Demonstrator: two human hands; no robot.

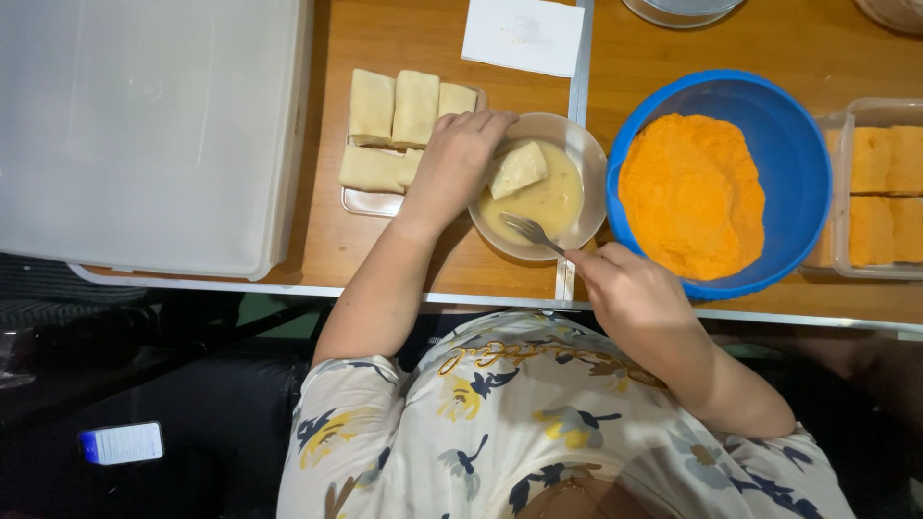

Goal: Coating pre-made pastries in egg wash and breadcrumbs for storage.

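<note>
My left hand (456,165) rests on the rim of a small pale bowl (588,163) of creamy batter, its fingers touching a folded pale roll (518,168) that lies in the batter. My right hand (630,293) grips a metal fork (531,231) whose tines dip into the batter near the bowl's front. Just left of the bowl, several uncoated pale rolls (394,111) lie on a small tray (370,202).
A blue bowl (788,125) holds orange breadcrumbs (692,192). A clear container (870,108) at right holds crumbed orange pieces (875,192). A large translucent lidded box (144,135) sits at left, white paper (524,34) at the back. A phone-like object (121,443) lies below the table edge.
</note>
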